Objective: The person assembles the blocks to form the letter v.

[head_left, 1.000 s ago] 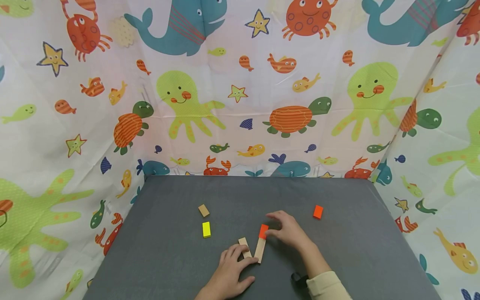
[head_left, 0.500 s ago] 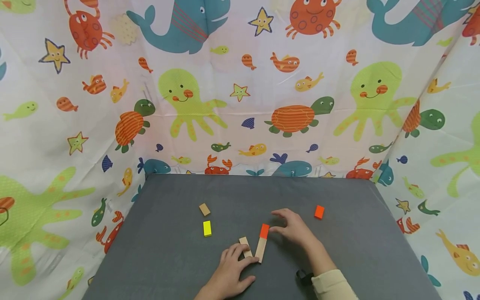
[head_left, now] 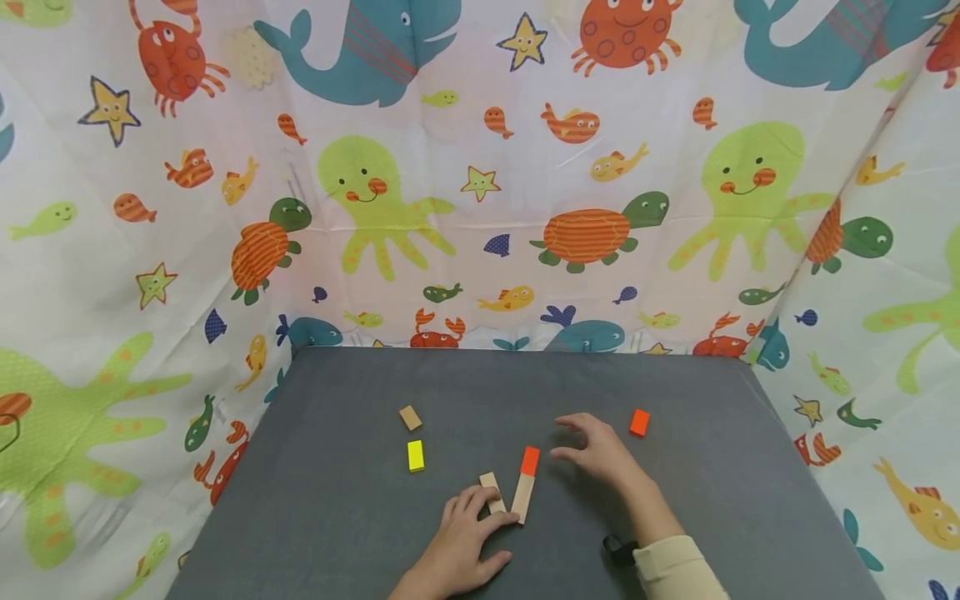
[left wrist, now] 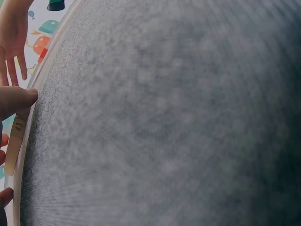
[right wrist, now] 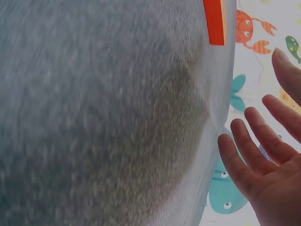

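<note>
Two plain wooden blocks lie in a narrow V near the front middle of the table. My left hand (head_left: 467, 546) rests with its fingers over the left wooden block (head_left: 491, 486), partly hiding it. Its index fingertip touches the near end of the right wooden block (head_left: 524, 497), while its thumb stays apart. An orange block (head_left: 530, 461) lies in line at that right block's far end. My right hand (head_left: 600, 454) hovers to the right of the orange block, holding nothing, fingers spread. The right wrist view shows this hand's palm (right wrist: 277, 179) apart from an orange block (right wrist: 215, 23).
A yellow block (head_left: 416, 456) and a small wooden block (head_left: 410, 417) lie at the left. Another orange block (head_left: 639, 422) lies farther back at the right. The grey table (head_left: 315, 517) meets a curtain printed with sea animals (head_left: 480, 233) along its back edge.
My right hand has left the orange block in the V, moving right and slightly away with its fingers opening. My left hand has stayed over the wooden blocks.
</note>
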`<control>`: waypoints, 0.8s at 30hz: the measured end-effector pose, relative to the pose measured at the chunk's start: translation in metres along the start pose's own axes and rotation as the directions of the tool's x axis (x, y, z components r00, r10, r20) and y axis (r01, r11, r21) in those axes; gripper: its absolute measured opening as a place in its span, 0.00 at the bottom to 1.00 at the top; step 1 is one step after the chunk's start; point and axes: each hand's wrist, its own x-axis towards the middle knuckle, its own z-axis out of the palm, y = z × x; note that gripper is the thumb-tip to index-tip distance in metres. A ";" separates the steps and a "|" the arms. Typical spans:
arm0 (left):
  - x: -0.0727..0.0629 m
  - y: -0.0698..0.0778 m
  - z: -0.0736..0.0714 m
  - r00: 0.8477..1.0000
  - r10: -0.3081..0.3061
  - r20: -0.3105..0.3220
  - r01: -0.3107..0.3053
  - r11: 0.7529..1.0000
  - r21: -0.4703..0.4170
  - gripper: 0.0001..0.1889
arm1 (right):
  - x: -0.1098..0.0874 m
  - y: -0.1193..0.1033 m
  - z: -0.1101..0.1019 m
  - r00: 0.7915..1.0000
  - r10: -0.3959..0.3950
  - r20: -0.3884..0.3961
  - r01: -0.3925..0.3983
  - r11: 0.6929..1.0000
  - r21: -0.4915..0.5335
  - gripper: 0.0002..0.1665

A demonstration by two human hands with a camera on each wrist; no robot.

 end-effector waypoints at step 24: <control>0.001 -0.001 0.000 1.000 -0.005 0.026 0.006 1.000 -0.015 0.24 | 0.000 0.017 -0.025 0.999 0.023 -0.031 -0.021 0.999 0.044 0.37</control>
